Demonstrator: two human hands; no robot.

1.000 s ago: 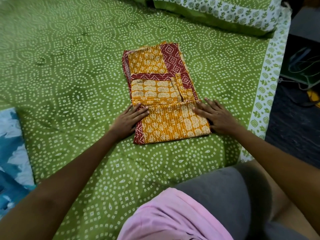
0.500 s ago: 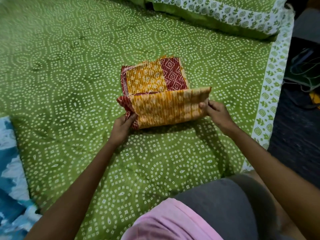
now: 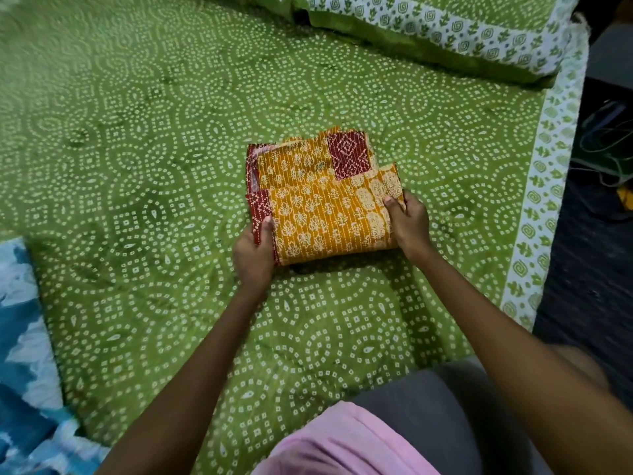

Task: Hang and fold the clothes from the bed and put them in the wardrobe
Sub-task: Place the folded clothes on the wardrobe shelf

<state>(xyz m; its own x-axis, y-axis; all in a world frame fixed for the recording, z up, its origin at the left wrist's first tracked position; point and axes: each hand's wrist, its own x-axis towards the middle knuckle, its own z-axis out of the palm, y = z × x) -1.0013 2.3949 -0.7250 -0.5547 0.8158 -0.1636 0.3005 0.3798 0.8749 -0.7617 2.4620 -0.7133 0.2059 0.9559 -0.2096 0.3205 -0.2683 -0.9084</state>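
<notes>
In the head view, a folded mustard-yellow and dark red garment of stitched cotton with a cream leaf print [image 3: 325, 204] is seen on the green bedsheet with white dotted circles [image 3: 137, 166]. The garment is held at its two near corners. The left hand [image 3: 253, 258] is closed on the near left corner: its thumb is laid on top of the dark red border, and the other fingers are hidden under the cloth. The right hand [image 3: 409, 221] is closed on the right edge in the same way, the thumb pressed on the yellow upper layer and the curled fingers wrapped round the side of the fold. The near half of the garment is folded over the far half, so that beyond the thumbs a lower layer with a dark red square is shown. The near folded edge, between the two hands, is raised a little, and a dark shadow is seen under it; whether the far edge touches the sheet cannot be told exactly. Far beyond the fingers, at the top of the view, a green pillow with a white printed border [image 3: 445, 29] is placed. Well to the left of the left hand, a blue and white patterned cloth [image 3: 24, 337] is lying at the edge of the bed. Near the camera, below both forearms, a pink cloth [image 3: 342, 443] and a grey cloth [image 3: 445, 406] are worn by the person.
</notes>
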